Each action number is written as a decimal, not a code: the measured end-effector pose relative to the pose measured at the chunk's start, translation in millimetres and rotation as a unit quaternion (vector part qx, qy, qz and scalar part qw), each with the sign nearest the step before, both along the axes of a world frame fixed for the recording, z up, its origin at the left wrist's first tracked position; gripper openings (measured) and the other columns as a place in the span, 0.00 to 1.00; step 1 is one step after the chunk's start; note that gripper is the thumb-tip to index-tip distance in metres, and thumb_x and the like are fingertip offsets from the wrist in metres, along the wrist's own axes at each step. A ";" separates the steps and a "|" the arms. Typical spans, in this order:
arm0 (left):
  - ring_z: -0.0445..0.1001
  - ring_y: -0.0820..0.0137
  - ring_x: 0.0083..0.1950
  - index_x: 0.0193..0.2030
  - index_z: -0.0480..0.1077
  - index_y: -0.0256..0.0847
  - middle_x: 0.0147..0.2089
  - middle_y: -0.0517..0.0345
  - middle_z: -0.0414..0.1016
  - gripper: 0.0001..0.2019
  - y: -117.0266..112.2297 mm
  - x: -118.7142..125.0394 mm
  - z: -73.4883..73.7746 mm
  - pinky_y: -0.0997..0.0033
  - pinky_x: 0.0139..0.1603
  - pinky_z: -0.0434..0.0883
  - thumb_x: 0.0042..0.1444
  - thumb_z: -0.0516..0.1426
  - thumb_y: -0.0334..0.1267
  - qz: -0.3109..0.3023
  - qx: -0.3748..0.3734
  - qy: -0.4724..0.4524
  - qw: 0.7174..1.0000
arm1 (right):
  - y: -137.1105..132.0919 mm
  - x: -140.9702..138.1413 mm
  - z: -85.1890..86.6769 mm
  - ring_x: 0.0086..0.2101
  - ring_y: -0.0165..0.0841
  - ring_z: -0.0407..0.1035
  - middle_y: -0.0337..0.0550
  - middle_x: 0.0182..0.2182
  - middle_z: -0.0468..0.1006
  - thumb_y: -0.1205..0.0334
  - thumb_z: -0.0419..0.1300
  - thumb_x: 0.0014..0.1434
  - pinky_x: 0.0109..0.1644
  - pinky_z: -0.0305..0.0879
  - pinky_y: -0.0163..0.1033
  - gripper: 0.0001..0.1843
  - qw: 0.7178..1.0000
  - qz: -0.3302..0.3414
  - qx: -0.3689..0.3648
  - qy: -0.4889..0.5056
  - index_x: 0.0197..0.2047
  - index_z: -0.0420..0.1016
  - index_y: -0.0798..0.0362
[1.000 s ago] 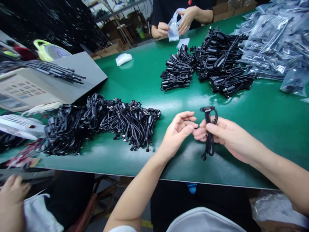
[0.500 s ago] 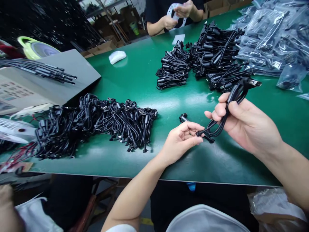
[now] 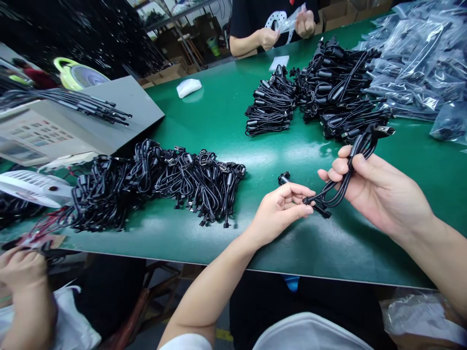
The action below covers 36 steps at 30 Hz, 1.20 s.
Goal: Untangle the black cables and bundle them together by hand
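Observation:
My right hand (image 3: 379, 192) grips a folded black cable (image 3: 350, 167), its plug end sticking out up and to the right. My left hand (image 3: 279, 211) pinches the lower end of that same cable between thumb and fingers, with a small black connector (image 3: 283, 178) poking out above its fingers. Both hands hover just above the green table (image 3: 219, 116) near its front edge. A long heap of loose black cables (image 3: 156, 182) lies to the left of my left hand.
Bundled black cables (image 3: 321, 92) are stacked at the back right, beside a heap of clear bagged cables (image 3: 419, 58). A person across the table (image 3: 284, 22) handles a plastic bag. Another person's hand (image 3: 22, 270) is at the lower left. A grey machine (image 3: 62, 126) stands at left.
My right hand turned the folded cable from hanging down to slanting up and right, and moved right. My left hand took hold of the cable's lower end.

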State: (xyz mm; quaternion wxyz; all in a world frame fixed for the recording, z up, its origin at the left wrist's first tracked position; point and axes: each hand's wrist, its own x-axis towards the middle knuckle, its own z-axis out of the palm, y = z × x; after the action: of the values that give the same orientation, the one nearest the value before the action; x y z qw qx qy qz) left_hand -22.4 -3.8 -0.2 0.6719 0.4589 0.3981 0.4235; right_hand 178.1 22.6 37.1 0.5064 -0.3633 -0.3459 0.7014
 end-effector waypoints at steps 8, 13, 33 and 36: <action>0.74 0.76 0.30 0.43 0.75 0.37 0.32 0.58 0.76 0.14 -0.7 0.5 1.7 0.77 0.31 0.73 0.53 0.68 0.41 0.026 0.043 -0.001 0.999 | 1.7 -0.8 -11.1 0.40 0.33 0.76 0.37 0.36 0.76 0.58 0.63 0.65 0.53 0.74 0.42 0.04 0.998 -0.010 -0.056 0.018 0.41 0.78 0.47; 0.72 0.78 0.26 0.41 0.74 0.37 0.29 0.60 0.74 0.14 -3.5 0.0 3.4 0.79 0.27 0.72 0.53 0.68 0.43 0.055 0.066 0.016 0.996 | 1.8 -6.8 -21.2 0.37 0.32 0.76 0.39 0.35 0.78 0.59 0.64 0.64 0.48 0.75 0.40 0.05 0.993 -0.005 -0.114 0.008 0.39 0.78 0.51; 0.73 0.78 0.24 0.39 0.73 0.36 0.28 0.60 0.75 0.14 -2.3 -0.1 2.8 0.79 0.25 0.73 0.53 0.67 0.43 0.057 0.056 0.022 0.997 | 1.2 -8.7 -20.6 0.35 0.33 0.77 0.40 0.34 0.79 0.60 0.65 0.62 0.44 0.76 0.38 0.05 0.991 -0.012 -0.136 0.006 0.38 0.78 0.52; 0.74 0.78 0.26 0.43 0.72 0.38 0.30 0.61 0.74 0.13 -4.0 0.0 2.1 0.80 0.26 0.73 0.56 0.65 0.43 0.073 0.086 0.034 0.993 | 0.3 -8.0 -20.5 0.35 0.32 0.77 0.41 0.35 0.80 0.60 0.65 0.62 0.44 0.77 0.38 0.05 0.990 -0.007 -0.140 -0.010 0.38 0.79 0.52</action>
State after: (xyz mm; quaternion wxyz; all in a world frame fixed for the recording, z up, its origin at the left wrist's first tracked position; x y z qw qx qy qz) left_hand -22.4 -7.8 1.9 0.5836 0.4990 0.4147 0.4882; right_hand 170.1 22.9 16.6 0.4519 -0.4402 -0.2466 0.7357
